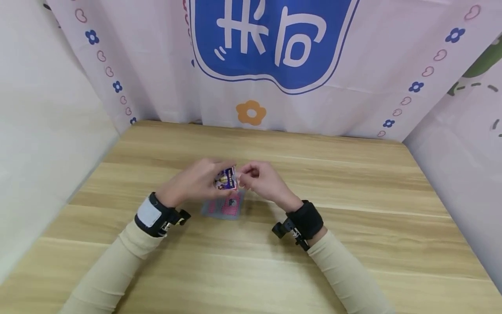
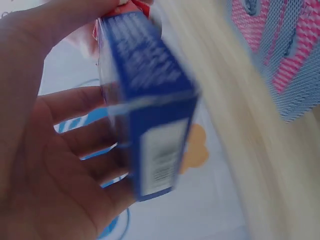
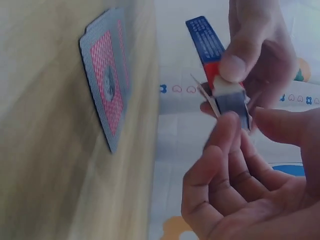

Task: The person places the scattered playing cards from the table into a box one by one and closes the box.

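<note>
My left hand [image 1: 196, 181] grips a small blue card box [image 2: 145, 65] with a red end, thumb along one side and fingers along the other. A barcode panel shows on its near end in the left wrist view. The box's far end is open, its pale flaps spread around a dark block of playing cards [image 3: 232, 105]. The index finger and thumb of my right hand [image 1: 266, 181] pinch this block at the opening. Below the hands, playing cards [image 3: 107, 82] with pink-and-grey patterned backs lie on the table; the left hand and box partly hide them in the head view.
The wood-grain table [image 1: 333, 253] stretches out on all sides of the hands. A white printed curtain [image 1: 157, 65] with a blue emblem hangs along its back edge, and pale sheets [image 1: 47, 144] border the left and right sides.
</note>
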Available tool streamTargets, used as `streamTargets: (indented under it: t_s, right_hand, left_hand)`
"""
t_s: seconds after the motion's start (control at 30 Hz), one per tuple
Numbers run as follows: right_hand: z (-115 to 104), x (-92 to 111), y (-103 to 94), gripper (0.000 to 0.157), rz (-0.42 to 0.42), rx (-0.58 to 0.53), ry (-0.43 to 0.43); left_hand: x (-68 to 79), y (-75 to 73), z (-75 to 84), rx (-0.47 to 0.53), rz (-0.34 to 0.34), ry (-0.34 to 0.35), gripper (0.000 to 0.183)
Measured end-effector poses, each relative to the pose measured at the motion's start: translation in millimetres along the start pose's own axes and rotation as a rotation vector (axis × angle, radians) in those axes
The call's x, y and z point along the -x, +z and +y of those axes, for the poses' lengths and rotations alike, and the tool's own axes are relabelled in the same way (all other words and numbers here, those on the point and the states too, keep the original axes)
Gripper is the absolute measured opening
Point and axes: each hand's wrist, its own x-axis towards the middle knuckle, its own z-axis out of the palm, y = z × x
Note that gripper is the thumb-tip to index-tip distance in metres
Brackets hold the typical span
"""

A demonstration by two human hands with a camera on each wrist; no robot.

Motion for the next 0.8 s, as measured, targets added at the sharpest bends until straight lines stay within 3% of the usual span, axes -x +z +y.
streamTargets:
  t_s: [0.1,0.23,0.53,0.67,0.8]
  right_hand:
    - [3,0,-0.2,0.014,-0.024,0.116,-0.027]
    - [8,-4,0.0,0.016,-0.092,0.357,-0.083]
    - [15,-16,10.5,0.059,-0.237,0.784,-0.069]
    - [20,-16,17.6,0.062,-0.25,0.857,-0.06]
    - [22,-18,19.9,0.06,-0.247,0.848,-0.037]
  left_hand:
    - [12.9,5.5,-3.9,-0.016,-0.021,-0.07,0.065]
    - [32.3,8.3,-9.8,-0.029,-0.028,-0.136,0.067]
    - [54.4,8.2,-15.9,-0.017,0.014,-0.232,0.072]
    - [58.4,13.4,-17.8,-0.003,0.038,-0.255,0.074]
    - [62.0,16.5,-20.0,0.004,0.071,-0.269,0.075]
